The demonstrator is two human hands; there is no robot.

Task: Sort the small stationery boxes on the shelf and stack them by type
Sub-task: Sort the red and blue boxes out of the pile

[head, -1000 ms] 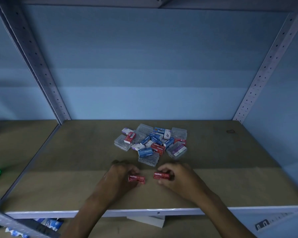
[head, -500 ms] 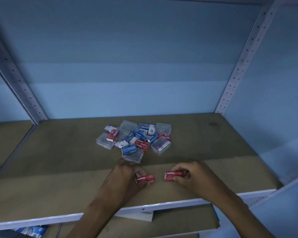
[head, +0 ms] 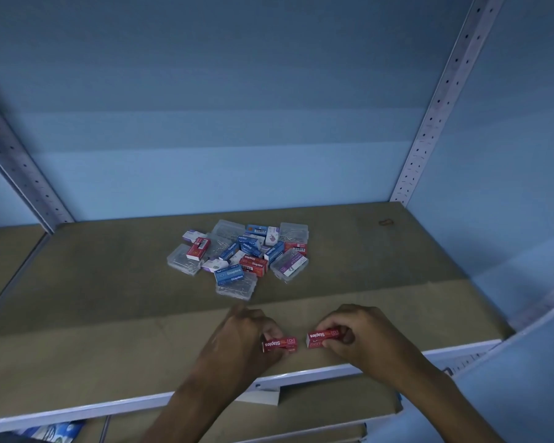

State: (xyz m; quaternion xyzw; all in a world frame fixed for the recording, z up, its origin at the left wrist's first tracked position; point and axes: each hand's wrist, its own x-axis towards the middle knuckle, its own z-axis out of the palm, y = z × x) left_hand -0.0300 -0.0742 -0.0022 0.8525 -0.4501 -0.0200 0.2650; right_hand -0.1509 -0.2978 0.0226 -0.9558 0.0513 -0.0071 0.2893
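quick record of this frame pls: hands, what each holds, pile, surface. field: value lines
left hand: pinches a red cardboard staples box, grip at its left end
right hand: pinches a second red cardboard staples box, grip at its right end
gap: the two boxes lie end to end, apart
pile: mixed heap of red, blue and white cartons and clear plastic cases, unsorted, behind the hands
surface: brown shelf board with a white front edge
stacks: none yet
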